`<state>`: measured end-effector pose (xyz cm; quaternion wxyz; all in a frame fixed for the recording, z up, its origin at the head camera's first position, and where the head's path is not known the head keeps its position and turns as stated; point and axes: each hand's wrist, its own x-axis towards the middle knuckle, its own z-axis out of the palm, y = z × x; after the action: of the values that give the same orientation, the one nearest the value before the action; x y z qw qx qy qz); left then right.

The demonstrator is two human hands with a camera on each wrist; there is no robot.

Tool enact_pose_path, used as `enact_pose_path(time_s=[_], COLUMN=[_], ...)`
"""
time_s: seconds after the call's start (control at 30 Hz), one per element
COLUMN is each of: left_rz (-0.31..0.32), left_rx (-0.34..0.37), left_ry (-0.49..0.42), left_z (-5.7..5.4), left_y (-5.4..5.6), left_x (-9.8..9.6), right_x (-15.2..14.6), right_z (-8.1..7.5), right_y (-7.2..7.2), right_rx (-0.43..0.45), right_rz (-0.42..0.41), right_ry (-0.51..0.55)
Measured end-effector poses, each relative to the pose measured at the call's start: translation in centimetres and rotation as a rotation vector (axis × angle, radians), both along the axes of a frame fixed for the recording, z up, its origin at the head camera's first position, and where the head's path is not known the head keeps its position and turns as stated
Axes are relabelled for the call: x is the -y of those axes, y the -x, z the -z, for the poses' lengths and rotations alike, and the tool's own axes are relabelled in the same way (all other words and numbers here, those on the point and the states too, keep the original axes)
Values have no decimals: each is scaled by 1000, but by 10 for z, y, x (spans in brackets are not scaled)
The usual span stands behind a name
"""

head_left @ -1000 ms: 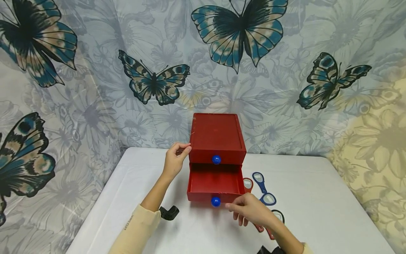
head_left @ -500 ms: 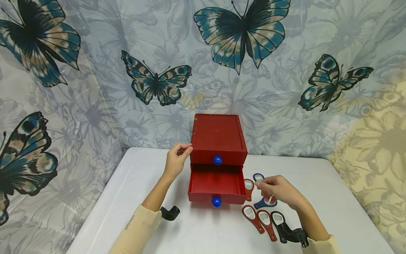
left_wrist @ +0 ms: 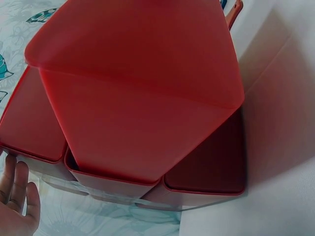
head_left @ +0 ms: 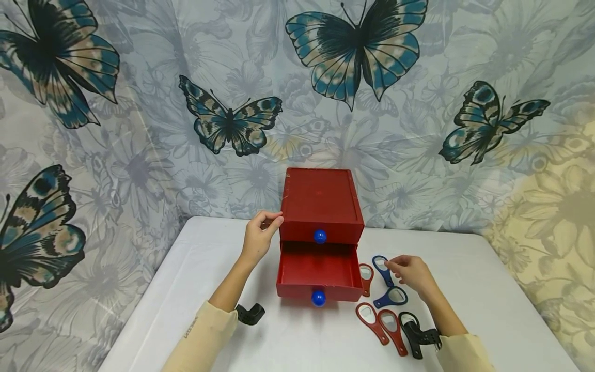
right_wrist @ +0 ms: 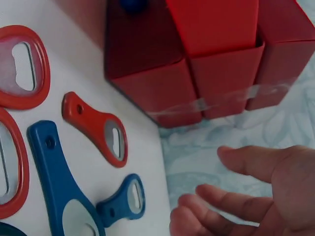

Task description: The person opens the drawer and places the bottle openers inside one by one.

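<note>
At the left, a black mount (head_left: 250, 313) sits by the left wrist, beside a cream sleeve (head_left: 200, 336). The left hand (head_left: 260, 235) is raised against the left side of a red cabinet (head_left: 321, 196), fingertips touching it near the top front corner; its fingers are extended, not wrapped around anything. The cabinet stands in the middle, at the far side of the white table (head_left: 465, 289). Its upper part bears a blue knob, and its lower drawer (head_left: 297, 292) is pulled out toward the near side.

Just right of the drawer lies a red bottle opener (head_left: 366, 291). Farther near, two more red openers (head_left: 380, 336) lie side by side. Next come two blue openers (head_left: 388, 279), one far and one nearer, both flat on the table, then a black opener (head_left: 415, 349) at the near right, partly covered by the right wrist's mount.

Rightmost, the right hand (head_left: 411, 271) is over the far blue opener, thumb and fingers apart, grasping nothing.
</note>
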<state>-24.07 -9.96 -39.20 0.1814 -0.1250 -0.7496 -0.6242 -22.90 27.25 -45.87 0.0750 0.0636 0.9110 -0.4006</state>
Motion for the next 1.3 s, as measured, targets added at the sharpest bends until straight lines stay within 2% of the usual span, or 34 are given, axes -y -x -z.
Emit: enact_pose_path(time_s=[0.17, 0.37, 0.53, 0.7, 0.9, 1.3], left_rz=[3, 6, 4, -1, 1, 2], left_rx=[6, 1, 12, 8, 1, -2], left_ry=[4, 5, 14, 9, -7, -9], left_z=[1, 1, 0, 0, 1, 3], left_y=[0, 0, 0, 0, 0, 1], left_x=[0, 0, -1, 0, -1, -1], right_x=[-3, -3, 1, 6, 10, 16], right_z=[13, 27, 40, 47, 49, 52], right_y=[5, 12, 12, 14, 15, 18], right_rx=[13, -52, -19, -19, -67, -76], right_rz=[12, -42, -51, -29, -5, 38], right_ry=[-59, -251, -334, -371, -396, -424])
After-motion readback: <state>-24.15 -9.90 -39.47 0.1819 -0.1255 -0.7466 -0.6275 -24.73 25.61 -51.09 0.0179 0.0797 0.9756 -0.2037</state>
